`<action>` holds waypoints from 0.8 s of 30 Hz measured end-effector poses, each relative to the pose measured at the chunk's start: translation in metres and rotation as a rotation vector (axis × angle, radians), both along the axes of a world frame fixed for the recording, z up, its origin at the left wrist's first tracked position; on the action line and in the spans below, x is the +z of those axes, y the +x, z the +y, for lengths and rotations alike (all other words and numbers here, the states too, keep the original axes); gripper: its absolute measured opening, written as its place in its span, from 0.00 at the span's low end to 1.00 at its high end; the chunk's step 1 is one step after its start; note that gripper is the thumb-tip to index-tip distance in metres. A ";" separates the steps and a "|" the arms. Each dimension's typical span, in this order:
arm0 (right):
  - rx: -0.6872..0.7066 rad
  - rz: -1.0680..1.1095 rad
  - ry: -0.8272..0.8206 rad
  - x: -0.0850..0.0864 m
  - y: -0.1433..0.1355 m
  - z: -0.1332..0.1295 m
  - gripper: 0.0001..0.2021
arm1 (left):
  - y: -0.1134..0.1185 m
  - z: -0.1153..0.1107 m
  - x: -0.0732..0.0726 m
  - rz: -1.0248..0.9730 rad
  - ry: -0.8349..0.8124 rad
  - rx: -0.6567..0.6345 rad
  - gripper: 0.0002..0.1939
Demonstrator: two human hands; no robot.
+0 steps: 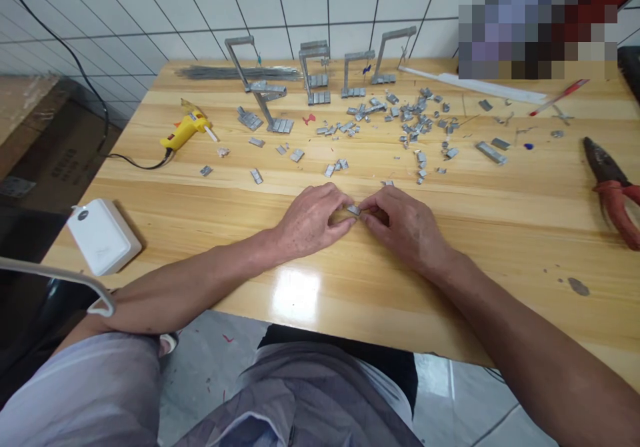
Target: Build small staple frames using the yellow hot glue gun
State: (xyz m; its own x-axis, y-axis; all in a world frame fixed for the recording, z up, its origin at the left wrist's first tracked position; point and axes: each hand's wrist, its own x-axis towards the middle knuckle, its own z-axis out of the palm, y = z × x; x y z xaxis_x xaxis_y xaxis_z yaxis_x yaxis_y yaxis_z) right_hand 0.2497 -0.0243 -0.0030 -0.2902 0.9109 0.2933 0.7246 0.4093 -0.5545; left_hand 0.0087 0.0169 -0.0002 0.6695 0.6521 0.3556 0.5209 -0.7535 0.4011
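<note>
A small grey metal piece [353, 209] is pinched between the fingertips of both hands, just above or on the wooden table [225, 213]. My left hand [315, 219] grips it from the left with thumb and forefinger. From the right, my right hand [407, 223] closes thumb and fingers on its other end. Right behind my right hand lies another small grey piece [388, 183], partly hidden. A little farther back, a few grey pieces [330, 169] sit together on the tabletop.
Grey frame-like stands [317, 73] line the back, with many scattered grey pieces [413, 120] before them. A yellow glue gun [185, 131] and white box [104, 237] are at left. Red-handled pliers [617, 197] and a red pen [559, 97] lie at right.
</note>
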 end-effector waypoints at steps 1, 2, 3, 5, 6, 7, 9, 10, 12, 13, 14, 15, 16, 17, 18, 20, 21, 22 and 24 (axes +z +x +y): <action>-0.005 -0.001 0.001 0.000 0.000 0.000 0.04 | 0.000 0.000 0.000 0.005 -0.001 -0.005 0.08; -0.009 -0.002 0.003 -0.001 -0.001 0.000 0.04 | 0.000 -0.001 0.000 0.012 -0.004 -0.008 0.08; -0.009 -0.004 0.007 -0.001 -0.001 0.000 0.04 | -0.001 -0.001 0.000 0.016 -0.011 -0.004 0.08; -0.003 -0.007 0.017 -0.002 -0.001 -0.001 0.04 | 0.000 -0.001 0.000 0.010 -0.041 0.019 0.06; 0.000 -0.008 0.024 -0.002 -0.001 -0.001 0.04 | 0.000 -0.001 0.001 -0.001 -0.062 0.028 0.05; 0.002 -0.006 0.035 -0.001 -0.001 -0.001 0.04 | 0.001 -0.002 0.002 -0.017 -0.084 0.035 0.04; 0.006 -0.003 0.052 -0.001 -0.001 -0.002 0.05 | 0.001 -0.002 0.003 -0.043 -0.124 0.048 0.04; 0.009 -0.002 0.056 -0.001 -0.001 -0.002 0.05 | 0.002 -0.001 0.004 -0.049 -0.139 0.053 0.04; 0.013 0.000 0.053 0.000 -0.001 -0.002 0.06 | 0.002 -0.001 0.004 -0.056 -0.158 0.062 0.04; 0.015 0.001 0.048 0.000 0.000 -0.002 0.06 | 0.002 -0.001 0.004 -0.060 -0.164 0.062 0.04; 0.018 0.002 0.044 -0.001 0.000 -0.001 0.06 | 0.002 -0.001 0.004 -0.067 -0.167 0.058 0.04; 0.022 0.005 0.041 -0.001 0.001 -0.001 0.07 | 0.002 0.000 0.004 -0.077 -0.169 0.054 0.04; 0.027 0.008 0.040 -0.001 0.001 -0.001 0.07 | 0.002 0.000 0.004 -0.088 -0.169 0.050 0.05; 0.033 0.010 0.040 -0.002 0.002 0.000 0.08 | 0.002 0.000 0.004 -0.099 -0.169 0.048 0.05; 0.039 0.012 0.042 -0.002 0.002 0.000 0.08 | 0.002 0.001 0.003 -0.109 -0.168 0.045 0.06; 0.045 0.008 0.044 -0.002 0.002 0.000 0.09 | 0.003 0.002 0.003 -0.113 -0.173 0.046 0.07; 0.047 0.004 0.043 -0.002 0.002 0.000 0.10 | 0.003 0.002 0.003 -0.108 -0.176 0.051 0.07; 0.047 0.000 0.042 -0.002 0.003 0.000 0.09 | 0.003 0.002 0.003 -0.102 -0.177 0.058 0.08; 0.046 -0.007 0.033 -0.002 0.003 0.000 0.09 | 0.003 0.002 0.002 -0.088 -0.174 0.074 0.09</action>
